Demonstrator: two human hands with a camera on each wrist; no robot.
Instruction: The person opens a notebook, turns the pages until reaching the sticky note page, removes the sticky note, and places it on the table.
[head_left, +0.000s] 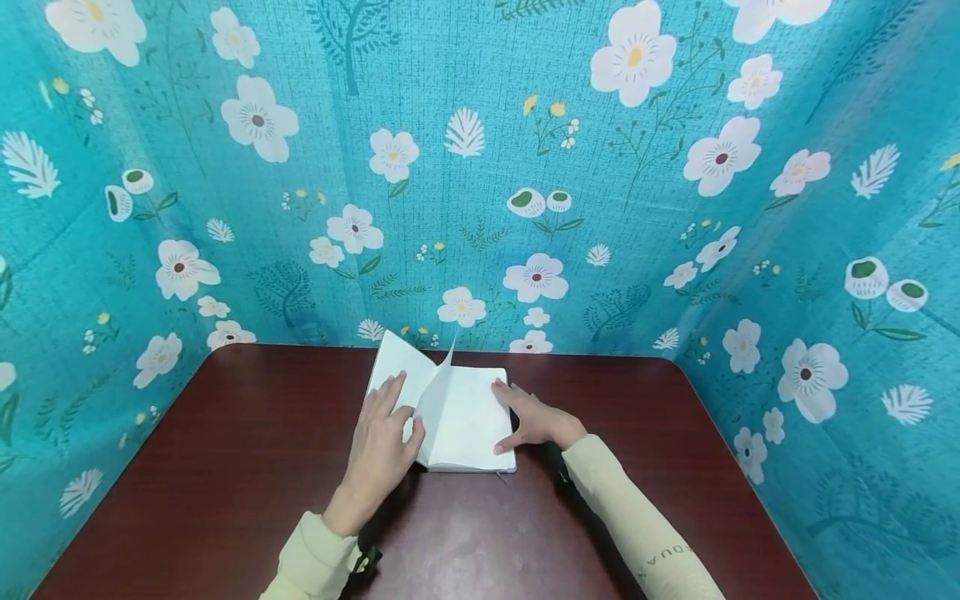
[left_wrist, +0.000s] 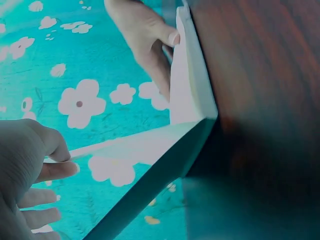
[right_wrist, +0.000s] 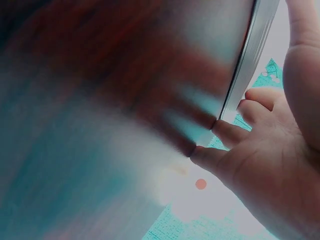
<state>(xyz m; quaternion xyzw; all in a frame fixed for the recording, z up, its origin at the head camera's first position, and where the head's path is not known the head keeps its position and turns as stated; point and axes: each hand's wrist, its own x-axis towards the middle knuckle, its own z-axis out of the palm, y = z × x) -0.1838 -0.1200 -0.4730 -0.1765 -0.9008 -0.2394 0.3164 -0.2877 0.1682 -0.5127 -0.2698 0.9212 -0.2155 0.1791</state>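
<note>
An open notebook [head_left: 472,417] with blank white pages lies on the table. Its left side [head_left: 388,367] tilts up off the tabletop. My left hand [head_left: 382,437] pinches a single page [head_left: 437,400] between thumb and forefinger, its other fingers spread. That page stands raised between the two halves, as the left wrist view also shows with the page [left_wrist: 135,145] stretching from the fingertips to the spine. At the notebook's right edge, my right hand [head_left: 536,417] rests with thumb and fingers apart, the thumb on the page. Some right fingertips [right_wrist: 205,155] touch the table beside the edge.
The dark red-brown table [head_left: 247,467] has a glossy, reflecting surface. A blue flowered cloth [head_left: 465,225] hangs behind it and along both sides. A short ribbon end [head_left: 501,477] shows at the notebook's near edge.
</note>
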